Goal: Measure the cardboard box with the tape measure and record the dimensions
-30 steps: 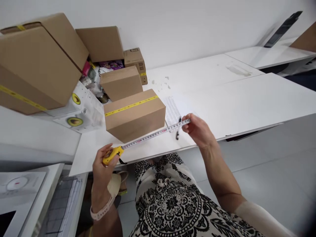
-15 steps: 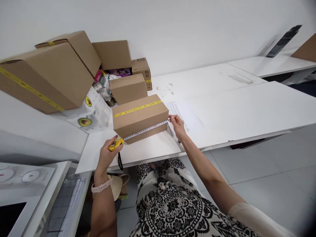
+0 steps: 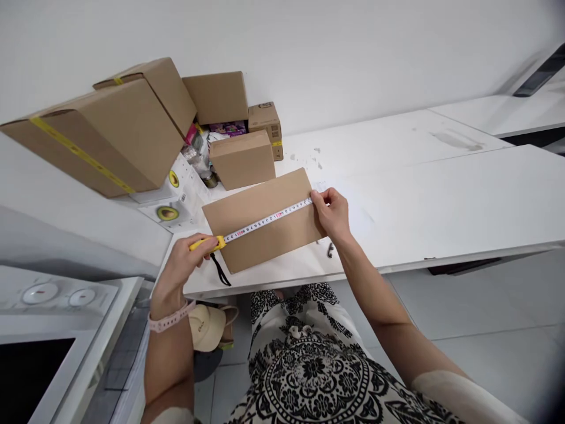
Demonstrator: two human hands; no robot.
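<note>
A brown cardboard box (image 3: 265,241) lies on the white table, and a broad plain face of it is turned up toward me. My left hand (image 3: 183,259) is closed round a yellow tape measure (image 3: 214,243) at the box's left edge. A black wrist strap (image 3: 219,270) hangs from the case. The white tape blade (image 3: 260,222) runs straight across the box face, rising to the right. My right hand (image 3: 333,215) pinches the blade's end at the right edge of the box, its fingers touching the cardboard.
Behind stand a smaller brown box (image 3: 242,159), an open carton of packaged goods and white boxes with avocado pictures (image 3: 168,213). Large taped cartons (image 3: 119,132) are stacked at left. A small black object (image 3: 330,250) lies near the table's front edge. A white appliance (image 3: 53,306) stands lower left.
The box has turned so its yellow-taped side no longer shows and a plain face is up. Both hands have moved with the stretched tape onto that face. The view has shifted slightly.
</note>
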